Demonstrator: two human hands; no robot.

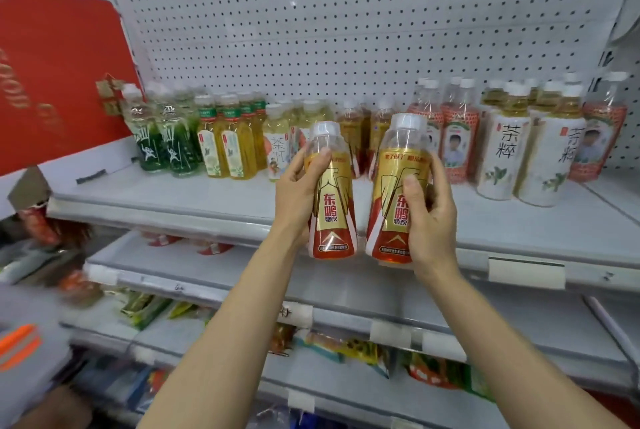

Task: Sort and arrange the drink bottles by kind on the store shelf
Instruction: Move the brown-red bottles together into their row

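White pegboard (346,30) backs a grey store shelf (207,200) where drink bottles stand in a row: green-labelled bottles (162,141) at the left, yellow tea bottles (228,141) beside them, white-labelled tea bottles (519,151) at the right. In front of the shelf, the left hand (298,196) grips one gold-and-red bottle (332,214), fingers curled round its body, and the right hand (429,210) grips a second gold-and-red bottle (391,186) the same way. Both are upright, side by side, off the shelf.
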